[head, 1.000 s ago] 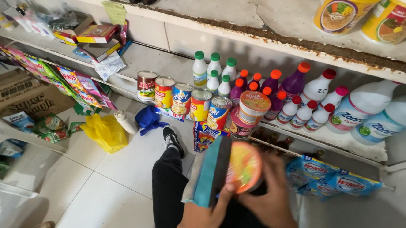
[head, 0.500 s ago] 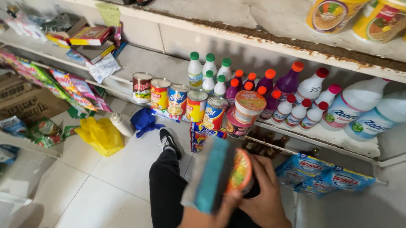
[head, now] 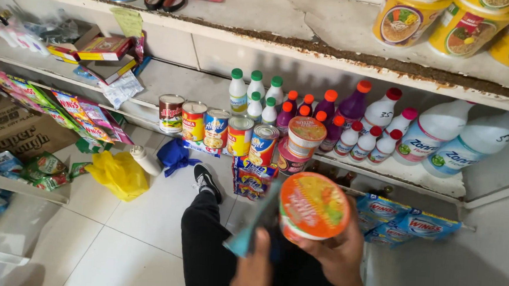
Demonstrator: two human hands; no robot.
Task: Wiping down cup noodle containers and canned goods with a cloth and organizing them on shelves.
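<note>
My right hand (head: 342,251) grips a round noodle cup (head: 313,207) with an orange lid, the lid tilted toward the camera, low in the head view. My left hand (head: 254,267) holds a teal cloth (head: 253,230) pressed against the cup's left side. Both hands hover above my black trouser leg (head: 207,246). Just beyond them, on the middle shelf (head: 429,174), stand a row of cans (head: 217,128) and two stacked noodle cups (head: 305,137).
Bottles with green, orange and pink caps (head: 327,115) and large white jugs (head: 460,144) line the middle shelf. More noodle cups (head: 450,22) sit on the top shelf. Sachet strips (head: 403,217) hang below. A yellow bag (head: 118,173) and blue cloth (head: 174,156) lie on the tiled floor.
The cup has turned so its orange lid faces up toward the camera, and it has risen a little. The teal cloth has dropped lower along the cup's left side.
</note>
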